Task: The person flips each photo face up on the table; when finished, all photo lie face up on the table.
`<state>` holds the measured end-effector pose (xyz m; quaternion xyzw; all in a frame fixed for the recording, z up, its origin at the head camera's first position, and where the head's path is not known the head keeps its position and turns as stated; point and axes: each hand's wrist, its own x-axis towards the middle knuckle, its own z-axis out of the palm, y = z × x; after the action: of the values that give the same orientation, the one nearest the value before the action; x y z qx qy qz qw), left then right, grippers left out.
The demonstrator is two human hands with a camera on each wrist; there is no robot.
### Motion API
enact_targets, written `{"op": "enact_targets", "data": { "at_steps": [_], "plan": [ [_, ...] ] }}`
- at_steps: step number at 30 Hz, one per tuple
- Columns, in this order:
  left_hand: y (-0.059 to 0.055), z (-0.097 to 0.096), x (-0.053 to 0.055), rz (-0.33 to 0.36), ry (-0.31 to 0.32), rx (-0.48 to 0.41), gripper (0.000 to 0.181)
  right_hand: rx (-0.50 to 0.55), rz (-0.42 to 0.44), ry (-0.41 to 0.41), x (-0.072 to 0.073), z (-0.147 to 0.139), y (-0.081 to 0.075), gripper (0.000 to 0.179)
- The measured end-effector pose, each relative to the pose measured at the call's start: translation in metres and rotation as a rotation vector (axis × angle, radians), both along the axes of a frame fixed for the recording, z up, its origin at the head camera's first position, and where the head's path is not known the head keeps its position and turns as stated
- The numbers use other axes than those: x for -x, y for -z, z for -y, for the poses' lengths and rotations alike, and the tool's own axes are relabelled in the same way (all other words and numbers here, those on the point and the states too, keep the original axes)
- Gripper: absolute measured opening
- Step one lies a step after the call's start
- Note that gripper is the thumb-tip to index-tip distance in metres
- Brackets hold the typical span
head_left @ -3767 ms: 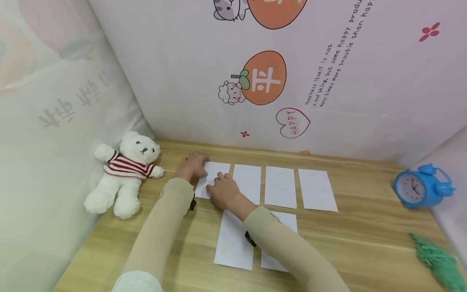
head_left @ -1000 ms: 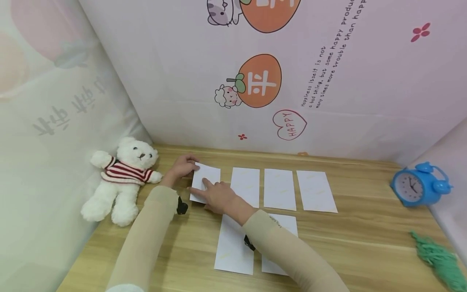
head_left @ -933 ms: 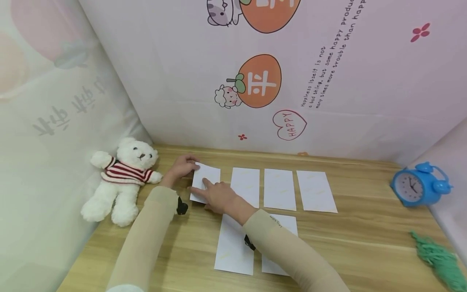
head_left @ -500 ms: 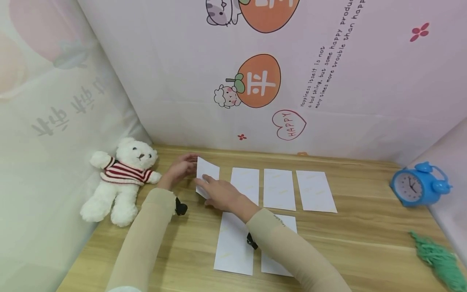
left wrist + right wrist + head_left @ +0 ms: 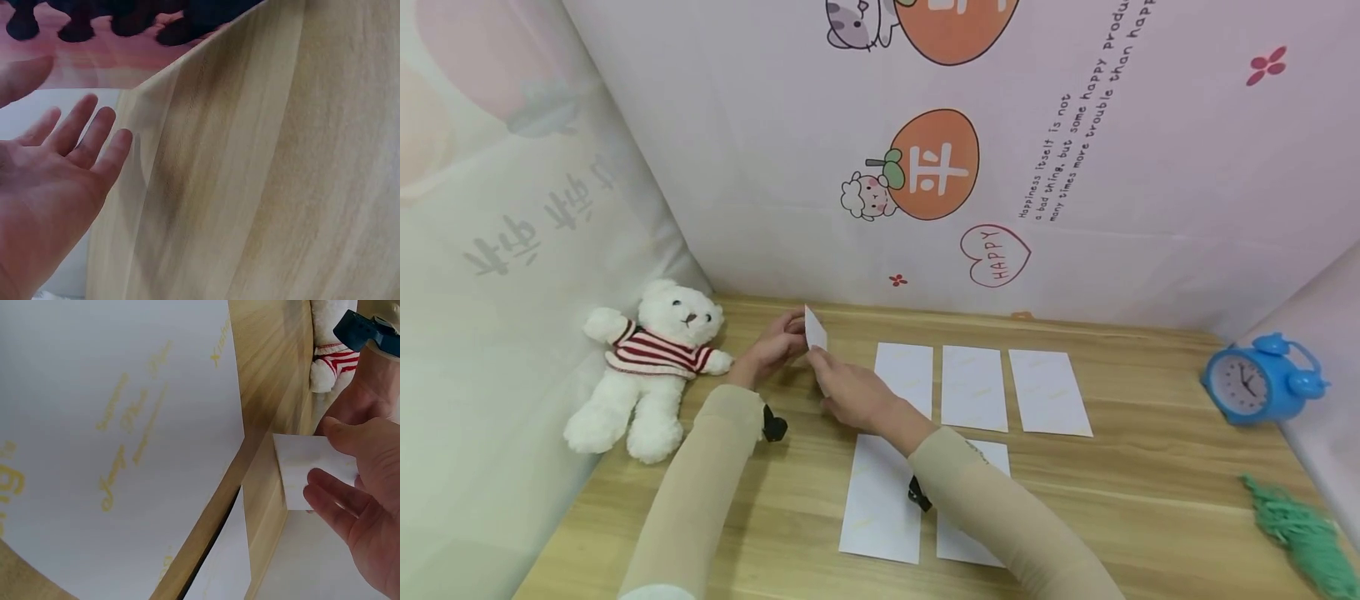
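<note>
My right hand (image 5: 861, 396) holds a photo print (image 5: 815, 327) raised on edge at the left end of the upper row. Its white back (image 5: 290, 464) faces my right palm, thumb and fingers lying over it. The picture side (image 5: 106, 65), pink with dark silhouettes, shows in the left wrist view. My left hand (image 5: 772, 346) is beside the print's far edge, fingers spread and relaxed, its thumb (image 5: 25, 80) overlapping the picture in that view. Three white-backed prints (image 5: 973, 387) lie to the right, and two more (image 5: 880, 500) lie nearer me, one partly under my right forearm.
A white teddy bear (image 5: 658, 358) in a striped sweater leans at the left wall. At the right are a blue alarm clock (image 5: 1258, 379) and a green yarn bundle (image 5: 1300, 533). A printed backdrop (image 5: 775, 167) rises behind the wooden table (image 5: 1150, 500).
The leftmost print, flat on the table at first, has been lifted and tilted up until nearly edge-on to the head view. My right hand has changed from pointing fingers to holding it.
</note>
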<state>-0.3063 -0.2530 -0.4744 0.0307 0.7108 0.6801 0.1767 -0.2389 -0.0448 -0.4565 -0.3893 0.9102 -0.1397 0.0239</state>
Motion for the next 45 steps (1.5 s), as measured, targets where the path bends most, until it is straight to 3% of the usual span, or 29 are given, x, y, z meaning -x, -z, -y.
{"op": "enact_targets", "data": {
  "at_steps": [8, 17, 22, 27, 30, 36, 45],
  "plan": [
    [0.001, 0.005, -0.002, 0.005, 0.0, 0.044, 0.064, 0.014, -0.09, 0.114, -0.001, 0.001, 0.002, 0.074],
    [0.001, 0.003, -0.004, -0.099, -0.026, 0.309, 0.07, -0.053, -0.209, 0.131, -0.004, -0.001, 0.001, 0.057],
    [0.004, -0.004, -0.003, -0.176, 0.045, 0.429, 0.076, -0.131, -0.25, 0.124, -0.005, -0.004, 0.001, 0.053],
    [0.008, -0.005, -0.001, -0.296, 0.158, 0.647, 0.076, -0.211, -0.251, 0.135, -0.003, -0.005, 0.004, 0.051],
    [0.007, -0.007, -0.002, -0.293, 0.199, 0.738, 0.072, -0.253, -0.258, 0.137, -0.001, -0.005, 0.008, 0.052],
    [0.006, -0.015, -0.005, -0.27, 0.245, 0.827, 0.07, -0.333, -0.23, 0.11, 0.001, -0.003, 0.016, 0.053],
    [0.006, -0.016, -0.002, -0.334, 0.232, 0.886, 0.071, -0.386, -0.206, 0.096, 0.002, -0.004, 0.017, 0.049]
  ]
}}
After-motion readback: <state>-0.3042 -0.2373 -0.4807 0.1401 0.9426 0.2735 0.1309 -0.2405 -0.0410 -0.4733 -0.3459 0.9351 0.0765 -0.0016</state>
